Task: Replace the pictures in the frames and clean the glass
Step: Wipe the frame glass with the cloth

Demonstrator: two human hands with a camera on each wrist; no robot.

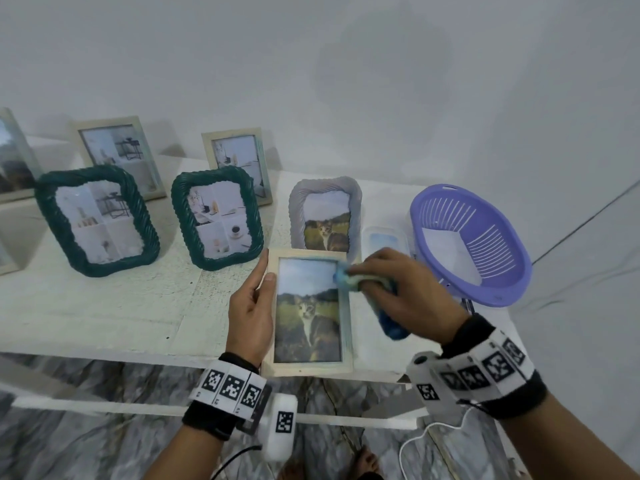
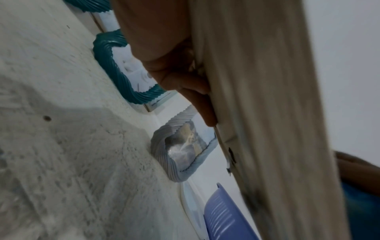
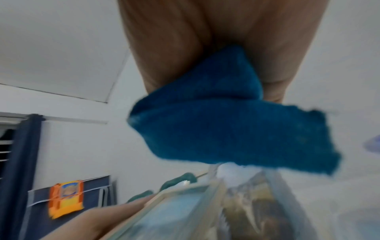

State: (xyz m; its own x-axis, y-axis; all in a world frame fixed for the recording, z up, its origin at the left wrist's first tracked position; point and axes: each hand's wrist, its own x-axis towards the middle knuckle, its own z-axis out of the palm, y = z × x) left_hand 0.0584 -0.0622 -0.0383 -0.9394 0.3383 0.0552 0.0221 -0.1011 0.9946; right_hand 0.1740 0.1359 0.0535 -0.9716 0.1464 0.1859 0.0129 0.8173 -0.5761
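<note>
Two hands [image 1: 251, 306], frame [image 1: 308, 367], blue cloth [image 1: 391, 323]

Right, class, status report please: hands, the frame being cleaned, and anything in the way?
Left hand grips pale wooden cat-picture frame. Right hand presses blue cloth on its glass, top right. Nothing blocking.

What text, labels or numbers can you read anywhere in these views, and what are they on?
No readable words or numbers in any view.
Left wrist band: square black-and-white code markers only, no letters.
Right wrist band: the same code markers.
Orange and yellow hanging on the wall: too blurred to read.
</note>
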